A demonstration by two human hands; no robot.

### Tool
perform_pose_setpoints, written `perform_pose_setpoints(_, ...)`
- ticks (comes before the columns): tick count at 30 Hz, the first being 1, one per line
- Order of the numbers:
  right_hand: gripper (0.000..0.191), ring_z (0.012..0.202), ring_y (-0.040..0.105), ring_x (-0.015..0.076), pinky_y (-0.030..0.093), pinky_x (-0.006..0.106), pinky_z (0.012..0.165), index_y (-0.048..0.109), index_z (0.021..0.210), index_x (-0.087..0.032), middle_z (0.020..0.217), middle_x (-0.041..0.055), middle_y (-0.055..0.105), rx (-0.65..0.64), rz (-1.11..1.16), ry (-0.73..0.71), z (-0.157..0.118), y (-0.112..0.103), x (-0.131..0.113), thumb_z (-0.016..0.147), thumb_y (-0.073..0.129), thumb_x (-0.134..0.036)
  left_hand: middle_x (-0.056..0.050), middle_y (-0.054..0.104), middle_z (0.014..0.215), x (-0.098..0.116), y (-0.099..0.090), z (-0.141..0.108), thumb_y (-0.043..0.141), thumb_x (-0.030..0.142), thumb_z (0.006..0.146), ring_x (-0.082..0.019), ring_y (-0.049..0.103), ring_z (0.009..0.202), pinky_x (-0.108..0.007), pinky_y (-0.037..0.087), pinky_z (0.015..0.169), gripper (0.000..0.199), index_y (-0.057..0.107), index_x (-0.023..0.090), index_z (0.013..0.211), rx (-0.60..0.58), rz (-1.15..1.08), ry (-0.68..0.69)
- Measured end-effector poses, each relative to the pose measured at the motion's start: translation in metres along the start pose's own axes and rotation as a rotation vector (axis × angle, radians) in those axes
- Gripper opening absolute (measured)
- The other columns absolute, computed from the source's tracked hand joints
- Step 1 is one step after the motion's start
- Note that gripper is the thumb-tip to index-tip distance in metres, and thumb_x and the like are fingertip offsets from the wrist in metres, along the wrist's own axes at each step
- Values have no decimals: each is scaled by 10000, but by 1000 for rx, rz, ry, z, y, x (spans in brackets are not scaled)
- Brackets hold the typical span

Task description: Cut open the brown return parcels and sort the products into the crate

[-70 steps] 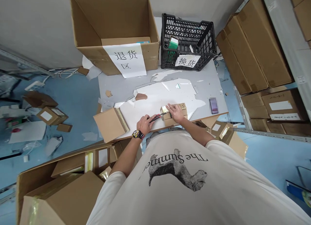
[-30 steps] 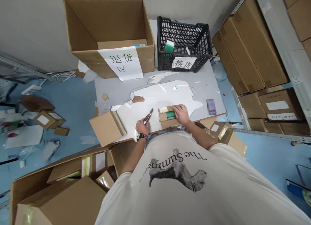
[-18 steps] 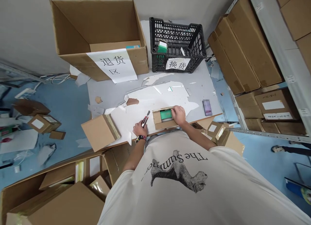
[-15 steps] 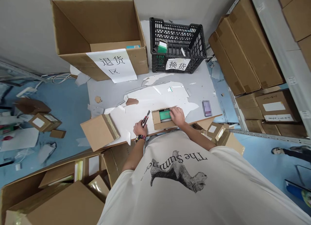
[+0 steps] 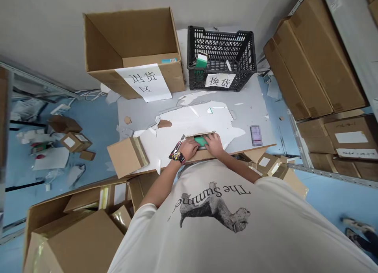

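Observation:
A small open cardboard box (image 5: 201, 155) lies at the table's front edge with a green item (image 5: 201, 141) inside it. My left hand (image 5: 188, 148) reaches into the box from the left, its bent fingers on the green item. From the right, my right hand (image 5: 215, 145) has its fingers curled over the item's other end. The fingertips of both are partly hidden. Beside my left hand and wrist is a red and black cutter (image 5: 176, 146), which shows no clear grip on it.
A closed carton (image 5: 125, 157) stands left on the table (image 5: 248, 107). Behind are a large labelled carton (image 5: 177, 78) and a black crate (image 5: 193, 78). A purple, blurred object (image 5: 256, 135) lies right. Boxes fill a big carton (image 5: 28, 233) below left.
My left hand has moved right, away from holding the cutter upright, and onto the green item in the box. My right hand has shifted slightly over the item. The camera view has shifted.

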State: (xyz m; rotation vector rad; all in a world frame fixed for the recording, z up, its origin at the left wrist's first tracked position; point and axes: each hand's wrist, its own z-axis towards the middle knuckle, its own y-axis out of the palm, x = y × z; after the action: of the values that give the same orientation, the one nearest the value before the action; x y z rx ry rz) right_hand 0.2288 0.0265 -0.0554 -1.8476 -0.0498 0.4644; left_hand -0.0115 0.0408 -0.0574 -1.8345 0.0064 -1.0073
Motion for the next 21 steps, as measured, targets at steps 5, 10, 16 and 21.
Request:
perform_pose_setpoints(5, 418, 1466, 452, 403, 516, 533, 1162, 776, 1453, -195, 1639, 189, 623, -47, -11, 27, 3, -5, -5, 1078, 594, -171, -153, 825, 1120, 11, -4, 10, 665, 277, 1084, -371, 658, 1319, -593, 503, 1173, 231, 859, 239, 964, -19, 256, 18)
perform_pose_setpoints(10, 398, 1472, 432, 390, 576, 495, 1080, 765, 1445, -204, 1616, 196, 596, -73, -13, 66, 5, -9, -8, 1061, 660, -209, -172, 742, 1137, 11, -13, -2, 672, 341, 1096, -379, 612, 1245, -563, 545, 1064, 228, 836, 229, 986, 82, 290, 9)
perform_pose_setpoints(16, 373, 1420, 484, 405, 568, 561, 1059, 817, 1331, -231, 1577, 225, 584, -76, -12, 118, 14, -6, -14, 1033, 639, -96, -173, 731, 1329, 11, -25, -26, 590, 178, 1057, -395, 561, 1402, -564, 529, 1142, 340, 836, 262, 1276, 90, 268, -252)
perform_pose_setpoints(21, 417, 1393, 500, 405, 603, 548, 1074, 819, 1337, -199, 1478, 222, 631, 65, 115, 31, 8, -4, 1, 982, 630, -92, -138, 673, 1623, 7, -27, -44, 601, 132, 1014, -394, 528, 1529, -614, 454, 1246, 597, 721, 325, 1566, 6, 261, -400)
